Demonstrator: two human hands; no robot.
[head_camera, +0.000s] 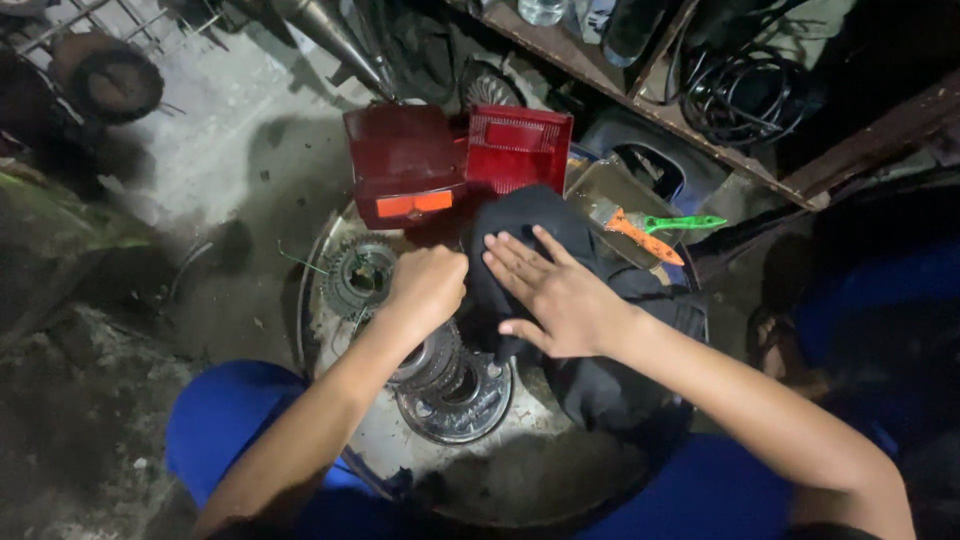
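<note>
- Cloth (590, 330): the black cloth lies over the right side of the round metal tray (330, 240), partly covering the clutch assembly (455, 385). Your right hand (555, 295) rests flat and open on it, gripping nothing.
- Your left hand (428, 285) is closed in a fist on the top of the assembly; what its grip encloses cannot be seen.
- Risk: pressing off-centre may tilt the stacked rings, judging by their uneven seating.
- Risk: the cloth may snag on the toothed gear (358, 275) just beside your left hand.
- Risk: the red tail-light housing (455, 160) at the tray's far rim may be knocked.
</note>
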